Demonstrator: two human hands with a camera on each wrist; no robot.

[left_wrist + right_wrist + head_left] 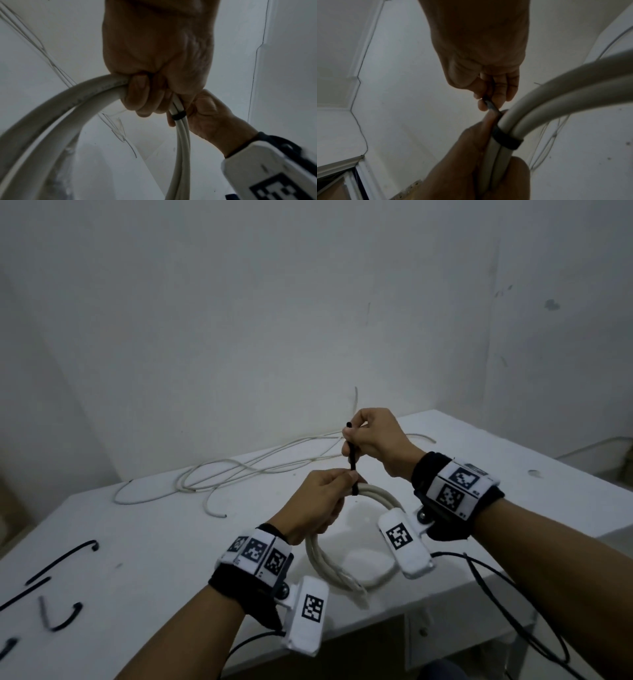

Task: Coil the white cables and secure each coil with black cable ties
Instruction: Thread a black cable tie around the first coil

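Observation:
A coil of thick white cable (pixel 346 573) hangs above the white table (pixel 171 542), held at its top by my left hand (pixel 318 501). The left wrist view shows my fingers (pixel 145 94) curled round the coil (pixel 51 115). A black cable tie (pixel 352 463) loops round the coil's strands; its band (pixel 178 116) (pixel 506 140) shows in both wrist views. My right hand (pixel 370 436) pinches the tie's free tail (pixel 489 105) above the coil and holds it upward.
A loose, uncoiled white cable (pixel 222 474) sprawls over the far part of the table. Several spare black cable ties (pixel 61 559) lie at the table's left front. The table's front edge (pixel 428 607) runs just below the coil. A grey wall stands behind.

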